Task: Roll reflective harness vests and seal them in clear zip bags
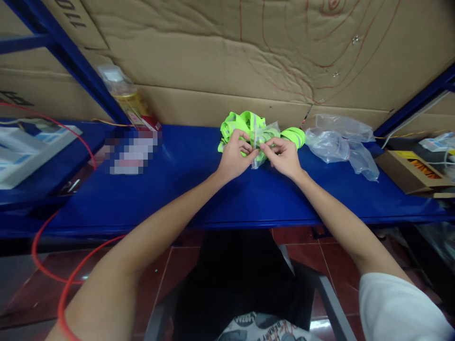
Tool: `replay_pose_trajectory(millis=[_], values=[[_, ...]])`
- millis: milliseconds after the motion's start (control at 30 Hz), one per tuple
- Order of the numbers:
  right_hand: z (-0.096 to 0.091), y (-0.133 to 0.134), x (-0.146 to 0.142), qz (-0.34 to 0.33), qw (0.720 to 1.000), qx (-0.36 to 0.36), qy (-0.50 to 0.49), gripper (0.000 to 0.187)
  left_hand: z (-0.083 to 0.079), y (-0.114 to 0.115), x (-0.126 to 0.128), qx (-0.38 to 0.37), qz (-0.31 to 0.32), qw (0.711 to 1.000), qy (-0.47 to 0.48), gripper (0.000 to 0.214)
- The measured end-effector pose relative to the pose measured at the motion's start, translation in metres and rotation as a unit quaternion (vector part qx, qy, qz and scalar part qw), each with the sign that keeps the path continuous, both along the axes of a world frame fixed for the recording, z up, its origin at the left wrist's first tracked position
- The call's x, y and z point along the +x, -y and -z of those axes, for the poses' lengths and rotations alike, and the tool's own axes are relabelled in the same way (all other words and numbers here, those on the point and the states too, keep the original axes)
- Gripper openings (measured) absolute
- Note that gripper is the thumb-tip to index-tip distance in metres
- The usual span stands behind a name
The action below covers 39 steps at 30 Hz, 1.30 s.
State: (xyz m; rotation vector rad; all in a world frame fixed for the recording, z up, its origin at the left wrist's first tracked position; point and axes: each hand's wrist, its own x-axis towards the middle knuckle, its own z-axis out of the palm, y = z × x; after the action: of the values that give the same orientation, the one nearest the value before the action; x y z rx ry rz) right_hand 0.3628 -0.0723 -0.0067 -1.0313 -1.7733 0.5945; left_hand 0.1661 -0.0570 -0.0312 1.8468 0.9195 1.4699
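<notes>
Both hands meet over the back middle of the blue table. Between them is a clear zip bag [255, 163], its edge strip running upright. My left hand [237, 154] is closed, thumb and fingers pinching the bag's left side. My right hand [282, 154] pinches the bag's other side with thumb and forefinger. Behind the hands lies a crumpled heap of neon-yellow reflective strap [245, 121] with grey stripes. A rolled neon-yellow strap [295, 136] sits just right of the heap. Whether anything is inside the bag is hard to tell.
Several clear plastic bags [330, 144] lie to the right on the blue table [177, 199]. Farther right stands an open cardboard box [414, 173] with orange contents. A bottle [130, 97] stands at the back left. A red hose [64, 284] loops at left. Cardboard [199, 61] walls the back.
</notes>
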Motion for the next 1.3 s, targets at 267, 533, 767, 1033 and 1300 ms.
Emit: replay_pose_trajectory(millis=[267, 533, 767, 1033, 1300], values=[[0.002, 0.002, -0.002, -0.011, 1.000, -0.007, 0.003, 0.064, -0.016, 0.013, 0.007, -0.185, 0.038, 0.977, 0.095, 0.016], [0.000, 0.000, 0.002, -0.001, 0.999, -0.009, 0.051, 0.064, -0.015, 0.014, 0.006, -0.185, 0.046, 0.978, 0.090, 0.005], [0.003, -0.001, 0.004, 0.001, 0.998, 0.025, 0.056, 0.054, -0.011, 0.012, 0.004, -0.148, 0.043, 0.986, 0.062, 0.008], [0.002, 0.003, 0.006, -0.004, 0.996, 0.049, 0.078, 0.039, -0.014, 0.014, 0.004, -0.159, 0.031, 0.986, 0.050, 0.014], [0.002, -0.001, 0.005, -0.006, 0.997, 0.005, 0.082, 0.049, -0.005, 0.009, 0.003, -0.080, 0.028, 0.996, 0.017, 0.018]])
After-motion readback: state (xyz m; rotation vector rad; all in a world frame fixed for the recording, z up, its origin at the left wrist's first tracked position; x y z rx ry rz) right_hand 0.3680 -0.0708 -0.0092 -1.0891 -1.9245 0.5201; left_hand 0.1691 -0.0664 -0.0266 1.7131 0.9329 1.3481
